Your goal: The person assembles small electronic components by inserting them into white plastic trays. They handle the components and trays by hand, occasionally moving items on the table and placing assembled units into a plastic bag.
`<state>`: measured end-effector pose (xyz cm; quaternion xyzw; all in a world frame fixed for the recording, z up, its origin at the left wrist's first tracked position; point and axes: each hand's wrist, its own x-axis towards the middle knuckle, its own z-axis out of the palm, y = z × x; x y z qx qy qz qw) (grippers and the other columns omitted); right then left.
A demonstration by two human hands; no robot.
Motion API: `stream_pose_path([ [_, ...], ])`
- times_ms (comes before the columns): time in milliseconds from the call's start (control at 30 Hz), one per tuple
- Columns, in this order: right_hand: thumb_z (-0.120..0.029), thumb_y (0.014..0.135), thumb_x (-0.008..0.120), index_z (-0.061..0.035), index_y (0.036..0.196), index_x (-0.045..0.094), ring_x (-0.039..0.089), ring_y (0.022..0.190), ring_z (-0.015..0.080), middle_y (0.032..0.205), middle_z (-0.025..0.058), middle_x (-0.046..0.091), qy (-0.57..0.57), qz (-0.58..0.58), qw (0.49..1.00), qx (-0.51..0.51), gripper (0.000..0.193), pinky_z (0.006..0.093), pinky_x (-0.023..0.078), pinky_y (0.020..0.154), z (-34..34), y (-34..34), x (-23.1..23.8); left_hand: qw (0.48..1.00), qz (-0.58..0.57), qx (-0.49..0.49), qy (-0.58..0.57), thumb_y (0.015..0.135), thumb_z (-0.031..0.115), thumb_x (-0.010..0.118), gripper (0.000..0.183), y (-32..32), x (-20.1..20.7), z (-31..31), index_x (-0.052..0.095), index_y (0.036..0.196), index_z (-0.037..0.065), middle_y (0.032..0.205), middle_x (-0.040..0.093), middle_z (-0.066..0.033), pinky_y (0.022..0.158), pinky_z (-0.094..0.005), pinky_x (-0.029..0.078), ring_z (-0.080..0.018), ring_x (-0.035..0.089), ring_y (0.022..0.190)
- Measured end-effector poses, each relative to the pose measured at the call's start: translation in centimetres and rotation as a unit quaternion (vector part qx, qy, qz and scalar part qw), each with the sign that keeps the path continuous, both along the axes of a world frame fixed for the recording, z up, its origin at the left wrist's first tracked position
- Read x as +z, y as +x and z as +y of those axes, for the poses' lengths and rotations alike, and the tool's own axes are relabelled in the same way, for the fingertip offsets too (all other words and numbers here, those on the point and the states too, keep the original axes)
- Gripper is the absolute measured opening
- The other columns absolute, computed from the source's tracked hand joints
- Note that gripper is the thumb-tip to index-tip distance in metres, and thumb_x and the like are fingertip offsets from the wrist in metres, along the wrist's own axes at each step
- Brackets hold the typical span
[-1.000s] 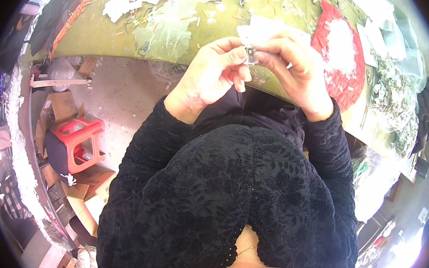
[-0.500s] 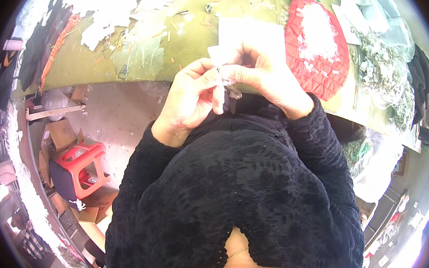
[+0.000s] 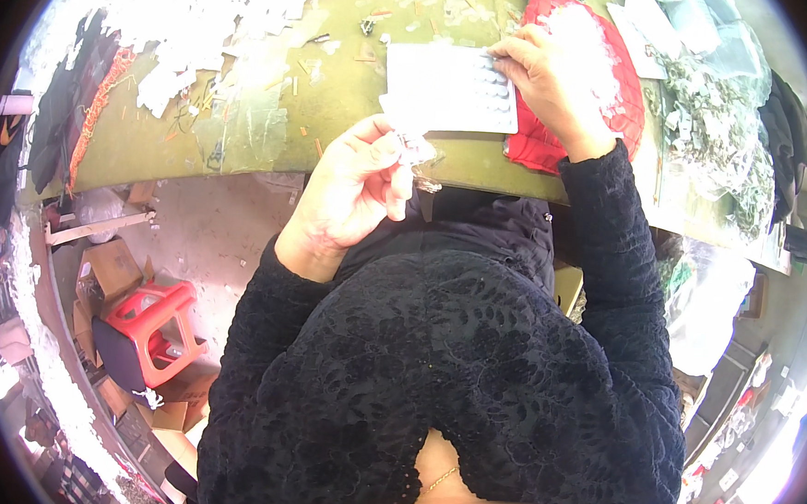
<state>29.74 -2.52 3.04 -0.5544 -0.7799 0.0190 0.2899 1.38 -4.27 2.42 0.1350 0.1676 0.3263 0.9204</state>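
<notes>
My left hand (image 3: 348, 184) is held just off the table's near edge, thumb and forefinger pinching a small, shiny, whitish see-through piece (image 3: 415, 149). A thin brownish bit dangles below it; overexposure hides its exact kind. My right hand (image 3: 557, 88) reaches over the right part of a white sheet (image 3: 423, 82) lying on the table. Rows of small rounded marks or bumps (image 3: 494, 96) show along that sheet's right part. The right thumb and fingertips are drawn together at the sheet's upper right corner; what they grip, if anything, is too small to tell.
A red quilted cloth (image 3: 630, 104) bears a pile of small white pieces (image 3: 587, 46). Scraps litter the green tabletop (image 3: 263, 123). Clear bags of greenish bits (image 3: 724, 142) stand at the right. Below left are a red stool (image 3: 154, 329) and cardboard boxes (image 3: 116, 267).
My right hand has parted from the left and moved up and right to the sheet's upper right corner. The left hand still holds the small piece, slightly lower.
</notes>
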Motion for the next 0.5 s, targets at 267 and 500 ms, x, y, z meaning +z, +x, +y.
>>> stream_pose_path([
  [267, -0.010, 0.087, 0.068, -0.0037, 0.096, 0.067, 0.062, 0.080, 0.0238, 0.086, 0.0095, 0.062, -0.042, 0.133, 0.990, -0.003, 0.011, 0.0327, 0.049, 0.073, -0.6, -2.8, 2.4, 0.998, 0.041, 0.006, 0.047, 0.096, 0.009, 0.061, 0.017, 0.6, -0.2, 0.4, 0.059, 0.109, -0.002, 0.099, 0.068, -0.0168, 0.052, -0.0297, 0.060, -0.0171, 0.069, 0.069],
  [500, -0.002, 0.089, 0.070, -0.0009, 0.099, 0.066, 0.061, 0.078, 0.0092, 0.087, 0.0033, 0.065, -0.094, 0.221, 0.966, 0.096, 0.011, 0.0237, 0.049, 0.071, -4.3, -8.2, 4.6, 0.999, 0.025, -0.006, 0.044, 0.097, 0.010, 0.059, 0.016, 0.6, -0.1, 0.0, 0.059, 0.107, -0.002, 0.091, 0.068, -0.0139, 0.055, -0.0302, 0.061, -0.0177, 0.069, 0.067],
])
